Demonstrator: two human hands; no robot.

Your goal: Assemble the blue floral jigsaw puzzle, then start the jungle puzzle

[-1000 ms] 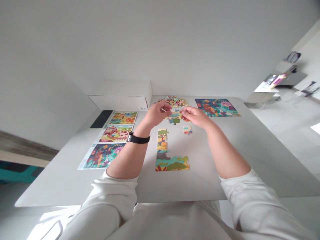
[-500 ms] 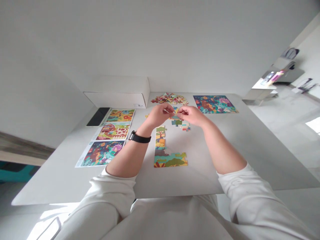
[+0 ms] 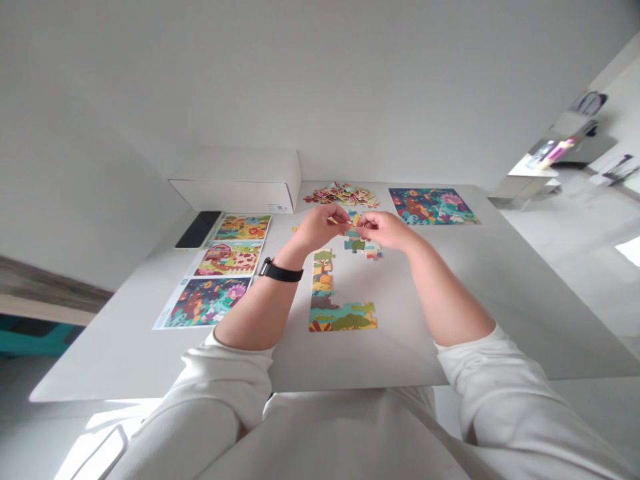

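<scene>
My left hand (image 3: 320, 230) and my right hand (image 3: 386, 231) meet above the middle of the table, fingers pinched. Between the fingertips is a small puzzle piece (image 3: 353, 225), mostly covered, its picture too small to read. Just beneath and beyond them lie loose puzzle pieces (image 3: 356, 245), green-blue and red-white, partly hidden by my hands. Closer to me, a joined strip of puzzle (image 3: 345, 320) forms an L shape, with a tree, an orange animal and green bushes on it.
A heap of puzzle pieces (image 3: 345, 195) lies near the wall. At the right back is a finished dark puzzle (image 3: 433, 206). Picture sheets (image 3: 227, 259) lie on the left beside a black phone (image 3: 199, 230), in front of a white box (image 3: 235, 193).
Both hands keep almost the same pinch over the same spot. The whole view has shifted slightly; the pieces on the table look unmoved.
</scene>
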